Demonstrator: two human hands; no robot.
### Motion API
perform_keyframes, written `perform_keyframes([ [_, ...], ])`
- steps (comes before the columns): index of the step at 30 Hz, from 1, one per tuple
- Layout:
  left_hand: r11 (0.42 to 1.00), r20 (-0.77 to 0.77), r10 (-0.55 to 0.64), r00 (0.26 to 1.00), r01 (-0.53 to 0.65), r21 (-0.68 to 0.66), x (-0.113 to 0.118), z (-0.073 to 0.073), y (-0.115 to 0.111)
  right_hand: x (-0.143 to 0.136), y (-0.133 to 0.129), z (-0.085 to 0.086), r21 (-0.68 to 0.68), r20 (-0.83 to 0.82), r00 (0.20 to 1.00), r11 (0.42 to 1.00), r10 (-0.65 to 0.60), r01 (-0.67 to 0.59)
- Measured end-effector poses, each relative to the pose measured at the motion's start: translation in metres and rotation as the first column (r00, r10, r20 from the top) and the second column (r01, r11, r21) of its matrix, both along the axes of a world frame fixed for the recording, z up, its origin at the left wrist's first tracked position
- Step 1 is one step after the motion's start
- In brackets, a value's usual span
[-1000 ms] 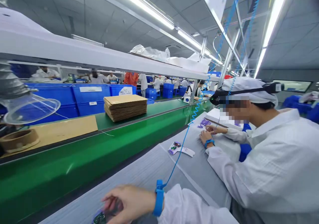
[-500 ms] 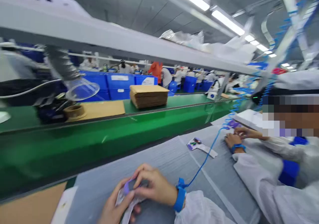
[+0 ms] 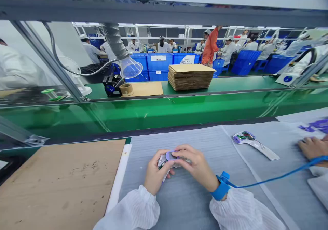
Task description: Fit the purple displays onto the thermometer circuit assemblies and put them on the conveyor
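Between my two hands, over the grey mat [image 3: 151, 202], is a white-and-purple device housing [image 3: 170, 155] with some green circuit board showing. My left hand [image 3: 155, 171] closes around its left side, thumb on top. My right hand [image 3: 196, 164] grips the right side, its fingers pressing at a dark oval part with a purple rim. Much of the housing is hidden by my fingers. A blue wrist strap [image 3: 220, 187] with a cord circles my right wrist. To the right lies a similar gun-shaped open housing [image 3: 256, 144] with circuit parts in its head.
A brown board [image 3: 64, 178] lies at left. Beyond the mat runs a green conveyor [image 3: 153, 110]; cardboard sheets [image 3: 191, 80], a tape roll [image 3: 126, 89] and an extraction hose [image 3: 114, 40] are behind it. At right, a co-worker's hand [image 3: 314, 148] is near purple parts [image 3: 316, 125].
My view has turned left and levelled, so the co-worker is mostly out of frame. Both hands still hold the housing, with my right fingers on its dark oval part.
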State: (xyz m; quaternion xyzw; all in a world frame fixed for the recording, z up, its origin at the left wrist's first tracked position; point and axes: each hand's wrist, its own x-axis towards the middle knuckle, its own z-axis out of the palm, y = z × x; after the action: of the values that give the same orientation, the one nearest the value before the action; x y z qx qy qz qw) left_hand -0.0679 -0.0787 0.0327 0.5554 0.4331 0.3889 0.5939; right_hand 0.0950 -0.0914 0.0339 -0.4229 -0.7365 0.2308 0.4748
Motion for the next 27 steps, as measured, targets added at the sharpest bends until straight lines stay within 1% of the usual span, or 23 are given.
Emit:
perform_keyframes([
  [4,1.000,0.022,0.006,1.000,-0.006,-0.012,0.0003,0.0006,0.0000,0.0002,0.0014,0.0006,-0.022,0.012,1.000,1.000,0.005,-0.005],
  [9,1.000,0.002,0.016,1.000,-0.016,-0.002,0.0000,0.0021,-0.0006,0.0015,0.0014,-0.0025,0.003,0.019,1.000,1.000,0.012,-0.012],
  [14,1.000,-0.002,0.004,1.000,-0.004,0.011,-0.0011,-0.0006,0.0001,0.0003,0.0011,-0.0044,0.024,-0.012,1.000,1.000,-0.007,0.007],
  [23,1.000,0.011,0.006,1.000,-0.006,0.028,-0.0014,-0.0042,0.0006,0.0006,0.0011,-0.0063,0.029,-0.012,1.000,1.000,0.002,-0.001],
  [27,1.000,0.018,0.006,1.000,-0.007,0.022,-0.0017,-0.0061,0.0003,0.0005,0.0017,-0.0047,-0.001,-0.004,1.000,1.000,-0.003,0.003],
])
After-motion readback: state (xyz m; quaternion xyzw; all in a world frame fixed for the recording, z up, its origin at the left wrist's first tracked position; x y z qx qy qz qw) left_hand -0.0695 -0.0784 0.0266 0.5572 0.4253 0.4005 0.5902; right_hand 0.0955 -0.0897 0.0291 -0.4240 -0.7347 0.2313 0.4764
